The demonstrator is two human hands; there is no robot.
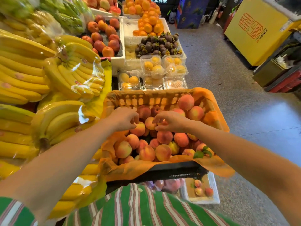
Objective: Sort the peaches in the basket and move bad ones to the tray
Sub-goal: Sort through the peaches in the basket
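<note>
Three peaches (199, 191) on tray (216, 191); left hand (125, 119), right hand (171, 121) in basket (172, 168)

Bright, saturated; glare on floor (268, 115); edges warped.

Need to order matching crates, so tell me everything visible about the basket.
The basket is a dark, slotted crate that looks like plastic. It is rectangular and open-topped, and a thin translucent orange liner drapes over its rim. It sits at a fruit stall with bananas close along its left side, and it is piled with peaches. The left hand and right hand reach into its middle, fingers at the fruit.
</note>
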